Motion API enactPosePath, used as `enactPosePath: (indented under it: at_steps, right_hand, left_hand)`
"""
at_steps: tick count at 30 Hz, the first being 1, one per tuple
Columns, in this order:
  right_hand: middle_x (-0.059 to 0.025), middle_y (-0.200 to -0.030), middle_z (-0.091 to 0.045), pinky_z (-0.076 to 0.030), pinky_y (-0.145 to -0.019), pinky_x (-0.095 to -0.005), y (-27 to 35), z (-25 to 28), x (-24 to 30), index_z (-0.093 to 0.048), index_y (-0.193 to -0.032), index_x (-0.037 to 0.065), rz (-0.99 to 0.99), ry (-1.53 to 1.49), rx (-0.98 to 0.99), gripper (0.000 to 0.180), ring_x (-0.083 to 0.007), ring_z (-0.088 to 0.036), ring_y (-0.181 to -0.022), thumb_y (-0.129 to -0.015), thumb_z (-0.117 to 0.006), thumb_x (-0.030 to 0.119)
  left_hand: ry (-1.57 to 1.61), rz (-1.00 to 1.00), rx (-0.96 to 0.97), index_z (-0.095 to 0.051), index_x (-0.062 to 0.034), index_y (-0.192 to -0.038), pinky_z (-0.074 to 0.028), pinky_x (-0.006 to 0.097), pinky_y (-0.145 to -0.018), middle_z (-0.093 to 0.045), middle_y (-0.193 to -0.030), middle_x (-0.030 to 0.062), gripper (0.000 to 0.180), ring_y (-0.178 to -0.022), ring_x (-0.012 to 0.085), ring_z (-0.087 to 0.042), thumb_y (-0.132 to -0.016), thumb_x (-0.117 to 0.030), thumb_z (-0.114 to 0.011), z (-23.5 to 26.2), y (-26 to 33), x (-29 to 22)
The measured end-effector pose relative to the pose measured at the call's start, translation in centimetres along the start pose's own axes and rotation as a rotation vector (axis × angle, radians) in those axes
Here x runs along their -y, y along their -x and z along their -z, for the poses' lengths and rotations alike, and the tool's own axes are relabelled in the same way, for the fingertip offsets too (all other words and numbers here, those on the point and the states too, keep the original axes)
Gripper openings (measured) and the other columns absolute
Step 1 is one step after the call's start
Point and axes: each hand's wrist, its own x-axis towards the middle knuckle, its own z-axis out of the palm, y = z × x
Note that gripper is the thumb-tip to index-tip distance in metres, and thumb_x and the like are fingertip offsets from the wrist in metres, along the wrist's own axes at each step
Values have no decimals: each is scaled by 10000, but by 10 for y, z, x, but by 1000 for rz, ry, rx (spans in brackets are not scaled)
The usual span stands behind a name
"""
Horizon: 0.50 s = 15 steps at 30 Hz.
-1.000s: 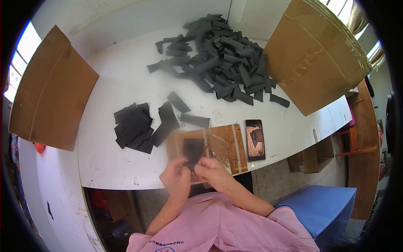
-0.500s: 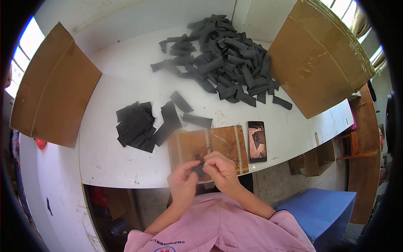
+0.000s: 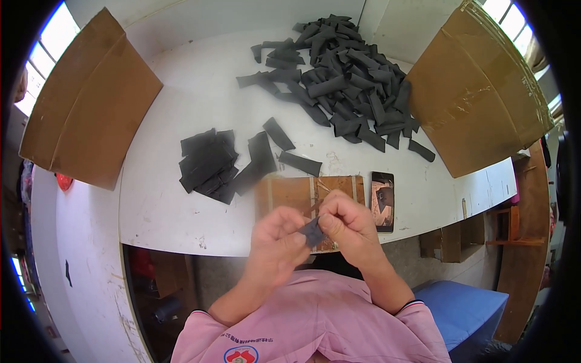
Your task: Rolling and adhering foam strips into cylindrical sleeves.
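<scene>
A black piece (image 3: 313,233) is pinched by the left grip (image 3: 276,245) and right grip (image 3: 352,228) — presumably so both sides are steadied.

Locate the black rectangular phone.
In the head view, the black rectangular phone lies right of centre on the white table, just right of the brown taped board.

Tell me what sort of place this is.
Probably a workshop or factory workstation, judging by the heap of dark grey strips, the cardboard boxes and the taped brown board on the white worktable.
</scene>
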Motion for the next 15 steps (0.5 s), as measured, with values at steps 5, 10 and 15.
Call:
enactPosePath:
  at_steps: [5,10,15]
  right_hand:
    - [5,-710,-425,-317,-566,-209,-20,8,27,-479,-713,4,-84,-284,109,161,-76,-388,-644,-813,-515,124]
    - [84,-579,-381,-218,-435,-164,-21,18,-39,-518,-722,101,-512,-617,79,202,-15,-306,-482,-844,-518,262]
    - [69,-638,-420,-259,-476,-166,-31,13,-38,-503,-713,85,-435,-633,148,215,-25,-338,-531,-842,-519,255]
  left_hand:
    - [508,265,316,-416,29,-1065,-279,157,-312,-569,-863,159,243,-328,24,-376,-838,-46,-375,-17,-14,-15]
    - [604,310,-75,-480,-2,-1087,-255,175,-315,-586,-709,62,279,-308,31,-301,-838,-52,-364,19,-33,4]
    - [770,308,-222,-493,-6,-1071,-251,178,-320,-494,-571,7,266,-310,35,-296,-838,-30,-367,13,-39,-2]
